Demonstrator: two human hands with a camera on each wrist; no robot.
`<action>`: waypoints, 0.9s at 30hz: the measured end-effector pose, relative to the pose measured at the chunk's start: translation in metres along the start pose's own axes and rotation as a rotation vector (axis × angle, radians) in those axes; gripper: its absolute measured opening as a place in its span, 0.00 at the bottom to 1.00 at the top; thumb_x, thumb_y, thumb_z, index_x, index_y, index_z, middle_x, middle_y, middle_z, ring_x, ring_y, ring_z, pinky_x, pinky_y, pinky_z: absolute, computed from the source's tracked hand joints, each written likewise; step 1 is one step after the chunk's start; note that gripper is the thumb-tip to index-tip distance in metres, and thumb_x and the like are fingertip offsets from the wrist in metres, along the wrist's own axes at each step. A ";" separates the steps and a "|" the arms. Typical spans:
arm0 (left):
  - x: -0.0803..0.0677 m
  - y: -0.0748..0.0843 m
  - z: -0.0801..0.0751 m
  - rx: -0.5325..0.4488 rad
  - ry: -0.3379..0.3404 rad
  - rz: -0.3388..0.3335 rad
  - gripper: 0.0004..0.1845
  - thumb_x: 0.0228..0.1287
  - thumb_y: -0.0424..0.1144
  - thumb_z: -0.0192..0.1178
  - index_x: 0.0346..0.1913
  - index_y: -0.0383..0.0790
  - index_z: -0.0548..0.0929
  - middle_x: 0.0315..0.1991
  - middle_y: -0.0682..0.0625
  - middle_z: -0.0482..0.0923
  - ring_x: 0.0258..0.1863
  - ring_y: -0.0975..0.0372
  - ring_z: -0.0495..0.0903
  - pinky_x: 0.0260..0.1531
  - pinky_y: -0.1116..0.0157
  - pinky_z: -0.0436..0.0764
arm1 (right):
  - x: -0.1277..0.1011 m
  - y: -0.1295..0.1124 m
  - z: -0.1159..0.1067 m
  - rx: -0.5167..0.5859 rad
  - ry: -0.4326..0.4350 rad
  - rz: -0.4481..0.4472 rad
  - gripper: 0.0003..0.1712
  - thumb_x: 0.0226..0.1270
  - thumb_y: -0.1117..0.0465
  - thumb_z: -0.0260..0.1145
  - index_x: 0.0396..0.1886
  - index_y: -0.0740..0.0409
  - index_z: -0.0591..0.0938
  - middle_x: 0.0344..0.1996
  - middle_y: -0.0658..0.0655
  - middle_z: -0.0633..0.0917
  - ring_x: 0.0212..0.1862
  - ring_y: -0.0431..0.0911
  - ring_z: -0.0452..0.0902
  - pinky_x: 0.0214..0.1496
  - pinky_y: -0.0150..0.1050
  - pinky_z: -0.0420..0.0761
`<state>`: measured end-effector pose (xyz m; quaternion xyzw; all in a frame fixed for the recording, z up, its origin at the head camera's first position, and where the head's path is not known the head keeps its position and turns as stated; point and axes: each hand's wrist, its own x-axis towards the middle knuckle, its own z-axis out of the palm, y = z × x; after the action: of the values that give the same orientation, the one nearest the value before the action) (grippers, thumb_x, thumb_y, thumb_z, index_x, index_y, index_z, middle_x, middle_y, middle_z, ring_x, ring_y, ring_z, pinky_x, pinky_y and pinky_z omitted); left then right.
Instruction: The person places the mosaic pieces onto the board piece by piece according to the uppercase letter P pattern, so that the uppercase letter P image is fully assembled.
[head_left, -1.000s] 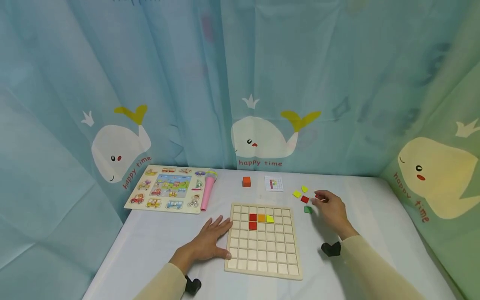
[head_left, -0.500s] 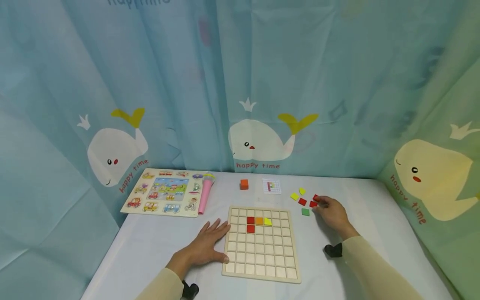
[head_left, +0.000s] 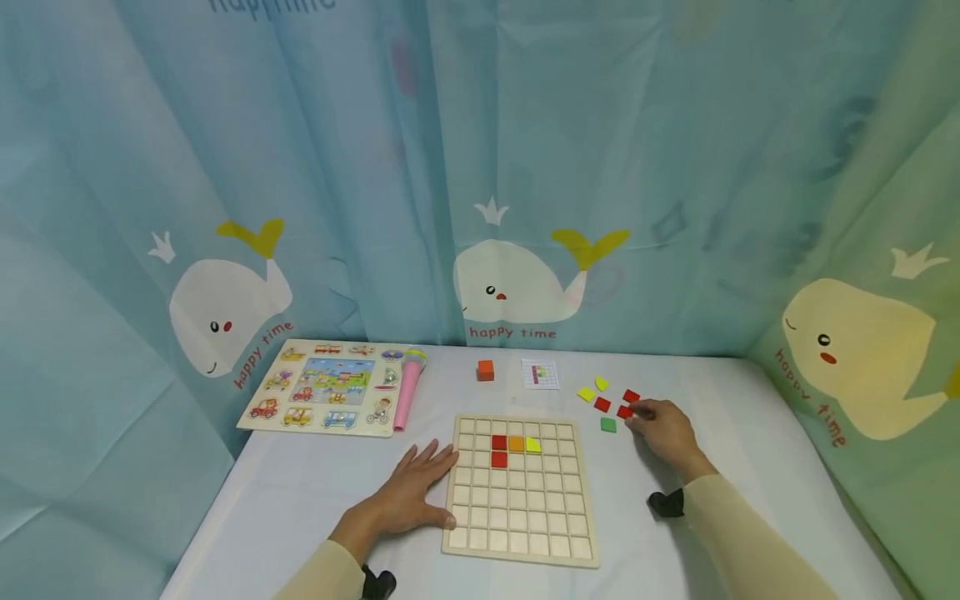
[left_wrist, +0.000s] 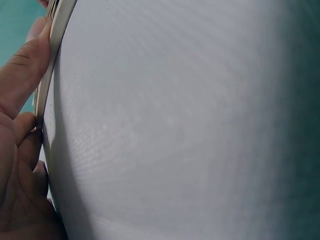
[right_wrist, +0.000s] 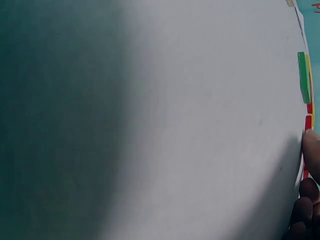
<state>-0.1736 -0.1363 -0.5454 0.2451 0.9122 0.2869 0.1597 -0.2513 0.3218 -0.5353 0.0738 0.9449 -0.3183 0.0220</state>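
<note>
Left hand (head_left: 408,493) spread against wooden grid board (head_left: 517,521); right hand (head_left: 665,431) touches red tile (head_left: 623,412), grip unclear; close spacing risks nudging green tile (head_left: 608,425).

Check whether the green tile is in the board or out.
Out: the green tile lies on the white table, apart from the wooden board.

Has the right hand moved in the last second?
Yes, slightly: in the head view, the right hand has shifted rightward, away from the unmoved green tile.
</note>
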 end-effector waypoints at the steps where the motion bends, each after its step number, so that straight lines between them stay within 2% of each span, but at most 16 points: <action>1: 0.000 0.000 0.001 0.003 0.001 0.001 0.56 0.46 0.65 0.69 0.77 0.51 0.56 0.78 0.56 0.50 0.79 0.54 0.41 0.77 0.48 0.34 | -0.001 0.000 -0.001 -0.002 -0.001 0.005 0.22 0.67 0.59 0.63 0.58 0.66 0.78 0.55 0.71 0.75 0.56 0.64 0.70 0.59 0.62 0.73; 6: 0.001 0.000 0.002 0.014 0.002 0.004 0.56 0.46 0.65 0.69 0.77 0.51 0.56 0.78 0.57 0.50 0.79 0.55 0.41 0.77 0.49 0.34 | -0.002 0.000 0.001 0.006 0.006 0.031 0.22 0.68 0.60 0.63 0.58 0.66 0.78 0.56 0.71 0.75 0.56 0.64 0.70 0.60 0.62 0.73; 14: 0.001 -0.001 0.003 0.006 0.001 0.022 0.56 0.45 0.65 0.69 0.77 0.50 0.56 0.78 0.56 0.50 0.79 0.53 0.42 0.77 0.48 0.35 | -0.002 0.002 0.000 0.019 0.041 0.023 0.23 0.70 0.60 0.62 0.61 0.65 0.76 0.57 0.70 0.78 0.58 0.63 0.71 0.62 0.62 0.73; 24: 0.002 -0.004 0.002 0.005 0.010 0.022 0.57 0.44 0.65 0.69 0.77 0.50 0.56 0.78 0.56 0.51 0.79 0.54 0.42 0.77 0.48 0.35 | 0.001 0.007 0.001 0.083 0.161 0.022 0.20 0.70 0.60 0.61 0.59 0.59 0.79 0.51 0.68 0.83 0.53 0.59 0.76 0.51 0.55 0.79; 27: 0.002 -0.004 0.002 0.003 0.011 0.023 0.57 0.44 0.66 0.69 0.77 0.50 0.56 0.78 0.56 0.51 0.79 0.54 0.42 0.77 0.48 0.34 | 0.001 0.006 0.001 0.094 0.174 0.014 0.19 0.71 0.61 0.60 0.60 0.59 0.79 0.51 0.67 0.83 0.52 0.58 0.76 0.48 0.50 0.81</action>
<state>-0.1757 -0.1371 -0.5497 0.2541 0.9106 0.2887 0.1513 -0.2518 0.3260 -0.5396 0.1086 0.9267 -0.3544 -0.0614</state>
